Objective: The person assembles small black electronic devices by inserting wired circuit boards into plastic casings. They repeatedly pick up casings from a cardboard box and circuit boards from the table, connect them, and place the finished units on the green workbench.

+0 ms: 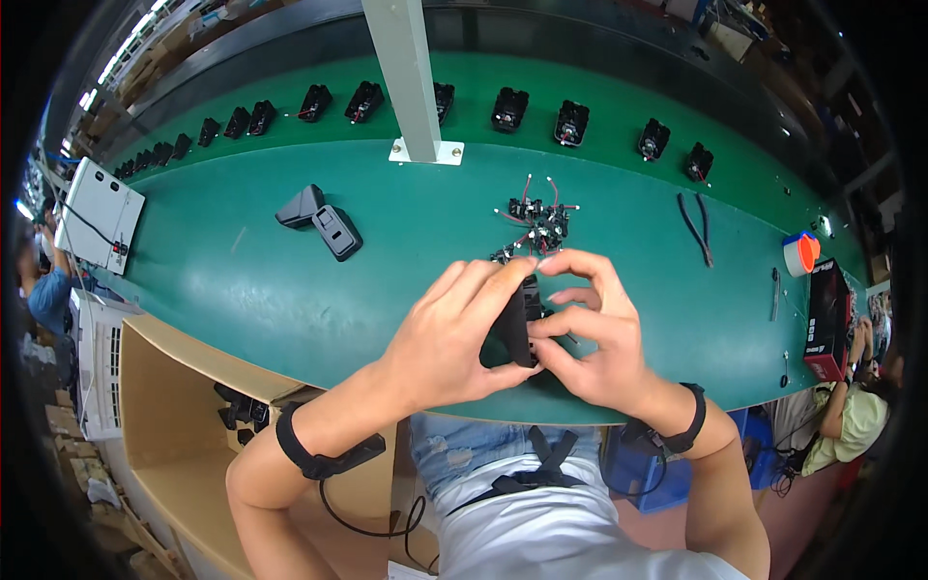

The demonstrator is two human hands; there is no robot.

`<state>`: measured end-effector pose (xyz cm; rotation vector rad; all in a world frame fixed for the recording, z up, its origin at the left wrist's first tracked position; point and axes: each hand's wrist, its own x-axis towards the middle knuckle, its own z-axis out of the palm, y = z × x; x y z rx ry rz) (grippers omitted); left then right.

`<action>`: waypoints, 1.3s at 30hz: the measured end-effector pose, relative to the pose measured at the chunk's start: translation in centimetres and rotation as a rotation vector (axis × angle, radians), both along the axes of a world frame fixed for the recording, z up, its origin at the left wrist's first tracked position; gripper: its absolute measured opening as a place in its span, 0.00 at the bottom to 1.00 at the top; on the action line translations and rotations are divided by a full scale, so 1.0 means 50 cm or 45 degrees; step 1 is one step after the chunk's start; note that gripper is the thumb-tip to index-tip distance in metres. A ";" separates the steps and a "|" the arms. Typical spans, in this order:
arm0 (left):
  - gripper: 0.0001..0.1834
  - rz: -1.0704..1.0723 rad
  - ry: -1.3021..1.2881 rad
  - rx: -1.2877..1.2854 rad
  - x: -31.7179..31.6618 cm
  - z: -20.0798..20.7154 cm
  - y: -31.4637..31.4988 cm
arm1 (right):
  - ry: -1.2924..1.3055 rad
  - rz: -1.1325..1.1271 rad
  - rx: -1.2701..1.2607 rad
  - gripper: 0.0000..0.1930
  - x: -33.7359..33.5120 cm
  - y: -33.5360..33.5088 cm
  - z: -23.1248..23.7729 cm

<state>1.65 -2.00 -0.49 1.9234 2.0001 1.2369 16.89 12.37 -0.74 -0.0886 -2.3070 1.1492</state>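
Note:
Over the near edge of the green bench I hold a black plastic housing [515, 324] upright between both hands. My left hand [449, 333] grips its outer side, fingers at the top and thumb below. On the inner side, the fingertips of my right hand [599, 338] are bent and pressed to the housing; whether they pinch a small part there is hidden. Just beyond my fingers lies a pile of small black parts with red wires [543, 222]. Two dark grey shell pieces [324, 222] rest farther left on the bench.
A grey post [404, 87] rises from the bench. Black housings [570, 123] line the green strip behind it. Pliers [698, 230], an orange-and-blue roll [800, 253] and a red-and-black box [828, 321] are at right. An open carton [193, 367] stands at left. People sit at both sides.

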 end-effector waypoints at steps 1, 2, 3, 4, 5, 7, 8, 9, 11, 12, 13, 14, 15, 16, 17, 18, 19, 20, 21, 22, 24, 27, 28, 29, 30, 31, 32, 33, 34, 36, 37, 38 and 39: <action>0.50 0.009 0.042 -0.014 -0.001 0.002 -0.001 | 0.006 0.079 -0.175 0.08 -0.001 0.006 -0.006; 0.51 0.009 0.087 0.016 0.001 0.003 0.000 | 0.014 0.159 -0.349 0.08 -0.003 0.011 -0.013; 0.52 0.020 0.140 0.055 0.001 0.011 0.003 | 0.027 0.252 -0.514 0.08 -0.008 0.017 -0.014; 0.54 0.032 0.193 0.093 0.001 0.019 0.004 | -0.009 0.370 -0.716 0.05 -0.007 0.018 -0.017; 0.55 0.037 0.289 0.085 0.003 0.026 0.001 | -0.087 0.451 -0.952 0.04 0.001 0.018 -0.024; 0.57 0.054 0.493 0.076 0.001 0.035 -0.006 | -0.247 0.619 -1.410 0.05 0.009 0.023 -0.033; 0.57 0.101 0.533 0.186 -0.006 0.032 0.002 | -0.213 0.703 -1.346 0.09 0.006 0.028 -0.028; 0.57 0.100 0.527 0.201 -0.005 0.027 -0.002 | -0.181 0.741 -1.359 0.10 0.009 0.025 -0.030; 0.55 0.098 0.513 0.231 -0.002 0.021 -0.012 | -0.113 0.815 -1.387 0.12 0.012 0.019 -0.033; 0.54 0.119 0.532 0.209 0.003 0.021 -0.015 | -0.143 0.846 -1.369 0.13 0.011 0.018 -0.034; 0.54 0.140 0.551 0.187 0.009 0.026 -0.019 | -0.173 0.877 -1.350 0.14 0.007 0.019 -0.035; 0.53 0.161 0.571 0.165 0.016 0.027 -0.025 | -0.201 0.908 -1.330 0.15 0.007 0.017 -0.038; 0.52 0.181 0.578 0.098 0.017 0.033 -0.026 | -0.236 0.895 -1.369 0.15 0.006 0.019 -0.035; 0.51 0.201 0.584 0.032 0.020 0.038 -0.029 | -0.269 0.881 -1.408 0.14 0.007 0.021 -0.035; 0.50 0.221 0.590 -0.034 0.023 0.041 -0.034 | -0.303 0.866 -1.446 0.14 0.007 0.020 -0.035; 0.50 0.225 0.544 -0.127 0.024 0.047 -0.035 | -0.293 0.807 -1.447 0.13 0.007 0.018 -0.037; 0.49 0.221 0.492 -0.214 0.025 0.048 -0.034 | -0.283 0.738 -1.444 0.13 0.013 0.013 -0.044; 0.49 0.214 0.439 -0.300 0.023 0.050 -0.031 | -0.270 0.666 -1.442 0.13 0.013 0.012 -0.043; 0.49 0.220 0.363 -0.275 0.017 0.045 -0.027 | -0.298 0.632 -1.441 0.10 0.011 0.013 -0.036; 0.49 0.206 0.275 -0.235 0.007 0.032 -0.020 | -0.242 0.498 -1.278 0.10 0.011 0.014 -0.031; 0.48 0.138 0.064 -0.164 -0.016 0.002 -0.008 | -0.037 0.257 -0.602 0.11 0.003 0.029 -0.025; 0.37 0.310 0.110 -0.162 -0.050 0.012 -0.011 | 0.112 0.068 0.095 0.13 -0.003 0.118 0.020; 0.34 0.398 0.137 -0.135 -0.066 0.007 -0.017 | 0.106 -0.071 0.392 0.14 -0.003 0.161 0.039; 0.34 0.448 0.140 -0.187 -0.084 0.008 -0.023 | 0.097 -0.216 0.687 0.15 0.006 0.212 0.060; 0.35 0.502 0.247 -0.201 -0.103 0.001 -0.030 | -0.030 -0.327 0.721 0.15 0.021 0.270 0.071; 0.36 0.561 0.360 -0.211 -0.124 -0.008 -0.033 | -0.150 -0.440 0.752 0.15 0.042 0.340 0.074; 0.36 0.633 0.438 -0.258 -0.141 -0.010 -0.031 | -0.174 -0.550 0.911 0.15 0.073 0.421 0.071; 0.37 0.710 0.507 -0.309 -0.154 -0.016 -0.029 | -0.206 -0.654 1.069 0.15 0.105 0.500 0.060; 0.38 0.795 0.571 -0.367 -0.164 -0.025 -0.031 | -0.373 -0.764 1.067 0.16 0.132 0.563 0.046; 0.39 0.857 0.548 -0.501 -0.179 -0.047 -0.041 | -0.654 -0.887 1.032 0.16 0.176 0.637 0.020; 0.39 0.896 0.543 -0.582 -0.185 -0.054 -0.051 | -0.757 -0.886 0.994 0.16 0.181 0.656 0.006; 0.40 0.907 0.574 -0.640 -0.187 -0.063 -0.057 | -0.860 -0.886 0.957 0.16 0.189 0.675 -0.005; 0.39 0.881 0.520 -0.694 -0.185 -0.065 -0.056 | -0.911 -0.888 0.936 0.16 0.195 0.687 -0.013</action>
